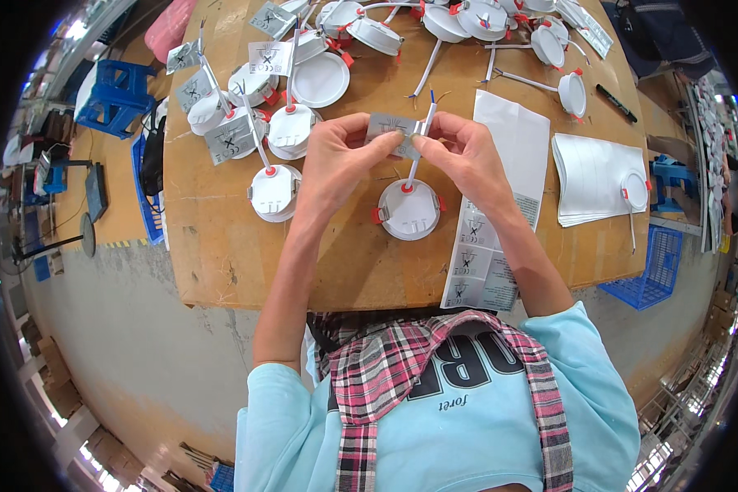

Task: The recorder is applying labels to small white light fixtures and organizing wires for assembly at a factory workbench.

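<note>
A round white downlight [409, 211] with red spring clips lies face down on the table in front of me, its white cable [412, 170] rising between my hands. My left hand [346, 156] pinches a silvery printed label [391, 131] between thumb and fingers. The label's right end meets the cable near its stripped wire ends. My right hand [461, 156] is closed at that same spot, thumb and forefinger pressing label and cable together. Beneath my right forearm lies a long label sheet [489, 238], with several labels on its lower part and bare white backing above.
Downlights with labels on their cables [275, 193] crowd the left; more downlights [447, 25] lie along the far edge. At right are a paper stack [599, 168] with a small downlight [633, 190] on it and a black marker [616, 103]. A blue crate [652, 271] stands below.
</note>
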Demonstrator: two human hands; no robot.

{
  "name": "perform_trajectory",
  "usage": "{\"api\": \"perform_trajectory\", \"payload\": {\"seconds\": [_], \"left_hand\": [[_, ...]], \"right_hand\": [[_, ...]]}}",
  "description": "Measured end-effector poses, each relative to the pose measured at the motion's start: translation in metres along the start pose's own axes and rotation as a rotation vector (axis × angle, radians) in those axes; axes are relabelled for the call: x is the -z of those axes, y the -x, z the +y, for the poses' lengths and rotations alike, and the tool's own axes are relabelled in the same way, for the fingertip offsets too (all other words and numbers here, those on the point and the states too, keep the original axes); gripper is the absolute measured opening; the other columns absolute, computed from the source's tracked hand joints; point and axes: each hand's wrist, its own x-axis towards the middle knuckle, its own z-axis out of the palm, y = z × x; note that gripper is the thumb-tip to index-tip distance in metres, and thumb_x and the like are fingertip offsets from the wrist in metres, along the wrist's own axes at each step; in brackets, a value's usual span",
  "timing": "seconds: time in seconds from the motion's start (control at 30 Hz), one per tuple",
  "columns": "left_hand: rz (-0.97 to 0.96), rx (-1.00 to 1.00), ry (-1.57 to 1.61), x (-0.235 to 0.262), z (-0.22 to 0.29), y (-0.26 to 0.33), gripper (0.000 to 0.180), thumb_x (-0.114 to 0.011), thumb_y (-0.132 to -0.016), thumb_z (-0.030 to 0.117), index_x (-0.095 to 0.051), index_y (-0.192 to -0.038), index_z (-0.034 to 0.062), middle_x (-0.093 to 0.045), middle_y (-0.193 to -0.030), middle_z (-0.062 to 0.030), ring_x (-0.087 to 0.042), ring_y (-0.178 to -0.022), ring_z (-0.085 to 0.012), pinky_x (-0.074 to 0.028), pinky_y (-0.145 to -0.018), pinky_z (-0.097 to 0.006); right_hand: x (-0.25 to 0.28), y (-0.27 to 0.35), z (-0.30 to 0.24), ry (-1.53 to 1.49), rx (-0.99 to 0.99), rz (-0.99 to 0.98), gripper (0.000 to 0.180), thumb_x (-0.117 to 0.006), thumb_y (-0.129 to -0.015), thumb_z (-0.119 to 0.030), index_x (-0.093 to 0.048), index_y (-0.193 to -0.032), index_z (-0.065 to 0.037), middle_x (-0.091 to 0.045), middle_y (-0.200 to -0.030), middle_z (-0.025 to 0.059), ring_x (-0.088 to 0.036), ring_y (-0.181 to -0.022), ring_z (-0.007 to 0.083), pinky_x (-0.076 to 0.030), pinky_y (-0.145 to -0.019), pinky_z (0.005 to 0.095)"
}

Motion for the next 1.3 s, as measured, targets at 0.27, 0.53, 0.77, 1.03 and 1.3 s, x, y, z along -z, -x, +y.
{"api": "perform_trajectory", "payload": {"seconds": [0.27,0.53,0.77,1.03,1.3], "left_hand": [[0.126,-0.087,0.082,0.001,-0.005,0.003,0.020,-0.068,-0.083,0.009,-0.068,-0.098,-0.0037,-0.070,-0.087,-0.0072,-0.065,-0.078,-0.0108,-0.051,-0.074,-0.024],[0.150,-0.146,0.019,-0.003,-0.007,0.016,0.015,-0.069,-0.083,0.009,-0.069,-0.094,-0.0022,-0.069,-0.080,-0.0062,-0.065,-0.074,-0.0106,-0.051,-0.070,-0.024],[0.283,-0.329,-0.046,-0.012,-0.014,0.022,0.035,-0.073,-0.078,0.007,-0.062,-0.111,0.0001,-0.067,-0.098,-0.0097,-0.064,-0.090,-0.0168,-0.051,-0.081,-0.031],[0.326,-0.431,-0.397,-0.011,-0.023,0.027,0.053,-0.076,-0.071,0.002,-0.055,-0.119,0.0019,-0.064,-0.101,-0.0110,-0.062,-0.093,-0.0245,-0.049,-0.083,-0.035],[0.520,-0.742,-0.444,0.001,-0.019,0.028,0.042,-0.070,-0.070,-0.010,-0.060,-0.106,0.0070,-0.061,-0.103,-0.0080,-0.062,-0.091,-0.0225,-0.051,-0.076,-0.034]], "right_hand": [[0.003,-0.003,0.002,0.032,0.018,0.016,0.018,-0.064,-0.086,-0.013,-0.065,-0.092,0.004,-0.065,-0.081,0.0043,-0.059,-0.075,0.0091,-0.049,-0.071,0.0240],[0.001,-0.002,0.002,-0.038,0.072,-0.048,0.015,-0.067,-0.085,-0.011,-0.065,-0.090,0.002,-0.065,-0.082,0.0044,-0.060,-0.076,0.0089,-0.049,-0.070,0.0241],[0.002,0.000,0.001,-0.161,0.143,0.039,0.007,-0.068,-0.083,-0.004,-0.066,-0.088,0.000,-0.065,-0.087,0.0047,-0.061,-0.078,0.0105,-0.049,-0.074,0.0255],[-0.008,0.016,-0.025,0.359,0.903,-0.056,0.026,-0.070,-0.064,0.004,-0.071,-0.087,-0.008,-0.065,-0.091,0.0058,-0.063,-0.082,0.0231,-0.051,-0.072,0.0326],[-0.019,0.026,-0.031,0.526,1.044,-0.071,0.028,-0.073,-0.060,0.000,-0.072,-0.085,-0.012,-0.065,-0.092,0.0040,-0.063,-0.083,0.0221,-0.054,-0.067,0.0314]]}}
